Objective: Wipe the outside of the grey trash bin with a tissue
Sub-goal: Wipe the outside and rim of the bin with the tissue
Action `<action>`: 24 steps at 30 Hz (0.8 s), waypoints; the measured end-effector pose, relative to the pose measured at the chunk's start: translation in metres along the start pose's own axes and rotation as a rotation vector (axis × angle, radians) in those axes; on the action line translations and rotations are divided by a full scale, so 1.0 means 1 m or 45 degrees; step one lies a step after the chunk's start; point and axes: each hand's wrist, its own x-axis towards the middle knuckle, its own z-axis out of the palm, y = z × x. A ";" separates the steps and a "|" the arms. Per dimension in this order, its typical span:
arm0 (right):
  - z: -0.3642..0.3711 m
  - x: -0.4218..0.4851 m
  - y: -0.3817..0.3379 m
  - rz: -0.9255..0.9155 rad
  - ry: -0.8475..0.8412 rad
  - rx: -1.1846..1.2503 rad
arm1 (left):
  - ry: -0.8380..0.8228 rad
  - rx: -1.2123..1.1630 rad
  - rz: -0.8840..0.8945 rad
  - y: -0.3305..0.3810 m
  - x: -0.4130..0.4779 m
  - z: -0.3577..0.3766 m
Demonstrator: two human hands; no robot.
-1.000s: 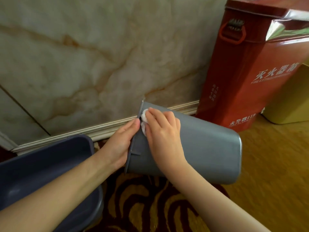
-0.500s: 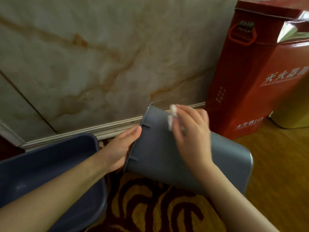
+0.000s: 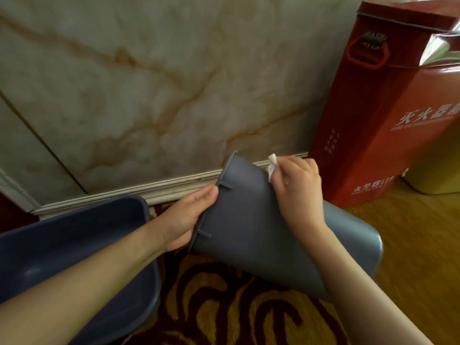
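The grey trash bin (image 3: pixel 249 227) lies tilted on its side above the patterned rug, its open rim turned left and its base to the right. My left hand (image 3: pixel 185 217) grips the rim, thumb on the outside. A crumpled white tissue (image 3: pixel 271 163) sticks out from the fingers of my right hand (image 3: pixel 297 188), which presses it against the bin's upper far edge. My right forearm crosses over the bin's side and hides part of it.
A dark blue plastic tub (image 3: pixel 74 247) sits at the lower left, under my left forearm. A tall red fire extinguisher box (image 3: pixel 388 115) stands against the marble wall (image 3: pixel 149 83) at right, with a yellow container (image 3: pixel 438 168) beside it. A brown-and-gold rug (image 3: pixel 236 310) lies below.
My right hand has slid the tissue from the rim rightward and up along the bin's side to its far edge. The left hand keeps its hold on the rim.
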 end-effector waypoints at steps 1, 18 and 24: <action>-0.002 0.002 -0.001 0.003 0.020 0.016 | -0.002 0.003 -0.008 0.000 0.000 -0.001; 0.017 -0.042 -0.039 -0.216 -0.119 -0.236 | 0.446 0.003 -0.134 0.012 0.035 0.004; 0.010 -0.043 -0.019 -0.215 -0.193 -0.355 | 0.524 0.162 -0.029 0.007 0.034 0.002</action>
